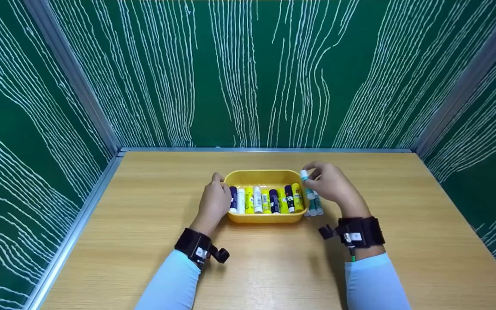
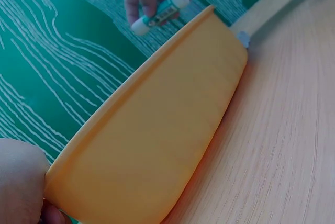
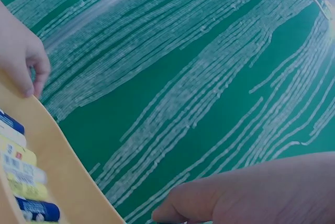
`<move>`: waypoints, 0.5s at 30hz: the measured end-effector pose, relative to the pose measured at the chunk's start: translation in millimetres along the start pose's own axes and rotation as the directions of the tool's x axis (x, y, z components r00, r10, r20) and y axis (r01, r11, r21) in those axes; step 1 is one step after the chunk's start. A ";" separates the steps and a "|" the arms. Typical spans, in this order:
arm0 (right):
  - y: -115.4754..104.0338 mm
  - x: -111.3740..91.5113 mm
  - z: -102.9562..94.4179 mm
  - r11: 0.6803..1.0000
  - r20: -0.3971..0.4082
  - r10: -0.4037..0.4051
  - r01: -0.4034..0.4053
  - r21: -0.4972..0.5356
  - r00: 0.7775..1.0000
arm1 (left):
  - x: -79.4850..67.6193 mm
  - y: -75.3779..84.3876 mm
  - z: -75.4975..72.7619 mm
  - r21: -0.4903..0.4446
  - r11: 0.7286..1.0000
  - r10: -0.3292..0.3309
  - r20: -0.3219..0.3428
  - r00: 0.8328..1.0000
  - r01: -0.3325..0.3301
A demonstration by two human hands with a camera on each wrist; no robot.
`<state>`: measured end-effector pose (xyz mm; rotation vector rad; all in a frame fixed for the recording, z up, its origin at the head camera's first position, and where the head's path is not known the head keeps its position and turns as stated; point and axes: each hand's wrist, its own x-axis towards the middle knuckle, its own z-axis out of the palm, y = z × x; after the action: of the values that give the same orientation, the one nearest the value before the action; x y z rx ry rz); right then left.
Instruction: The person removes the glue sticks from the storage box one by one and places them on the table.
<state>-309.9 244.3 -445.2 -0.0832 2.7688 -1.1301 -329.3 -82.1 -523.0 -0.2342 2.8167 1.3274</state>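
Note:
A yellow plastic tub [image 1: 267, 218] stands on the table, holding a row of glue sticks in yellow, dark blue and white. My left hand [image 1: 215, 199] grips the tub's left rim, its thumb on the inner side. Just over the right rim, my right hand [image 1: 334, 184] pinches a green glue stick [image 1: 309, 191] with white ends. The left wrist view shows this glue stick [image 2: 163, 12] above the tub's far edge, clear of the rim. Several more green glue sticks [image 1: 318, 207] lie beside the tub on the right, partly hidden by the held one and the hand.
The wooden table [image 1: 153, 241] spreads around the tub on all sides. Green panels [image 1: 269, 77] with white wavy lines rise behind and at both sides, joined by grey metal posts [image 1: 73, 73]. Each wrist wears a black strap [image 1: 362, 232] with a small camera.

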 end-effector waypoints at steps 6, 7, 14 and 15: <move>18.0 1.2 -10.6 0.998 -0.001 0.068 -0.068 0.018 0.998 | -0.1 -0.8 0.2 -0.001 1.000 0.006 0.000 1.000 -0.006; 21.1 1.7 -11.9 0.996 0.002 0.082 -0.082 0.020 0.997 | 0.1 -0.6 0.2 -0.002 1.000 0.003 0.000 1.000 -0.003; 44.5 7.5 -13.6 0.985 0.036 0.170 -0.171 0.011 0.985 | 0.0 0.4 -0.4 0.003 1.000 -0.010 0.005 1.000 0.010; 47.1 8.7 -12.7 0.983 0.041 0.184 -0.184 0.010 0.982 | -0.2 0.5 -0.4 0.003 1.000 -0.010 0.005 1.000 0.010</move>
<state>-320.3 285.9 -470.2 0.1470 2.6676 -1.0878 -329.1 -82.1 -522.3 -0.2450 2.8094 1.3205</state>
